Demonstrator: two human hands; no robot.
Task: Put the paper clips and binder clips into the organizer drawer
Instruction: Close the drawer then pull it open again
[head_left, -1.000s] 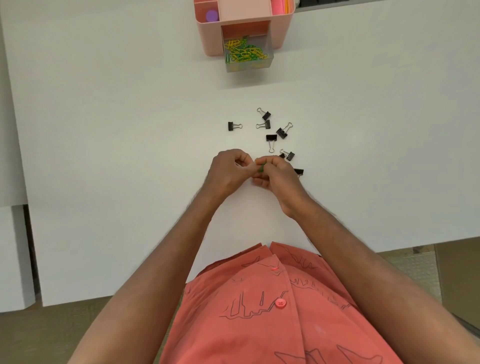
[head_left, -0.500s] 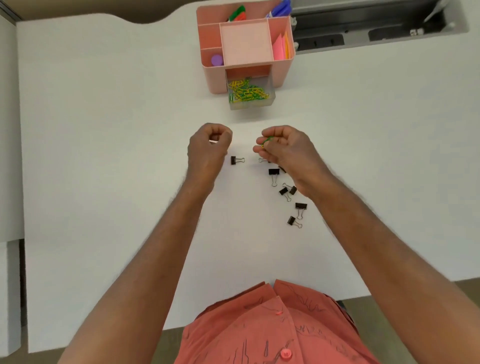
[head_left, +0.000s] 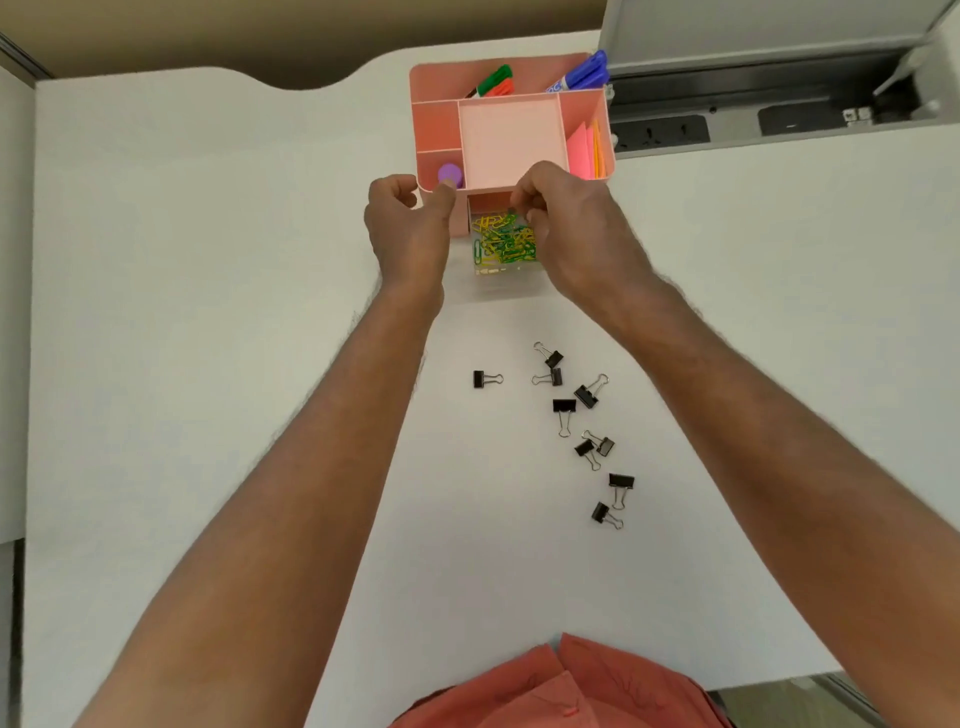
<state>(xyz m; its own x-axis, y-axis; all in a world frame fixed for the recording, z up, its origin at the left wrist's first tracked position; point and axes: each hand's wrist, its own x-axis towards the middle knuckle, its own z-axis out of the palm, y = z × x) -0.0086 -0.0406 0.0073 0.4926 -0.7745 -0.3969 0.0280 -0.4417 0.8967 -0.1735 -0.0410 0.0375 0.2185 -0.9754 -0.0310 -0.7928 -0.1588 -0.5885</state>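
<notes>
White desk (head_left: 208, 364) fills most of the view, with a recessed grey socket tray (head_left: 779, 119) at its far right edge and a tan wall beyond. A pink organizer (head_left: 511, 135) stands at the far middle of the desk, holding markers, sticky notes and a purple cap in its upper compartments. Its clear drawer (head_left: 506, 275) is pulled out toward the person and holds a heap of yellow and green paper clips (head_left: 504, 241).

Both hands hover at the drawer. The right hand (head_left: 571, 228) has its fingers curled in a pinch directly over the clips; whether it holds a clip cannot be told. The left hand (head_left: 410, 228) hangs just beside the drawer's left side, fingers loosely curled, with nothing visible in it.

The step in hand looks like dropping the last paper clips in. Nine black binder clips (head_left: 564, 406) lie scattered on the desk nearer the person, well apart from the drawer. The next move probably calls for reaching back to gather these.
</notes>
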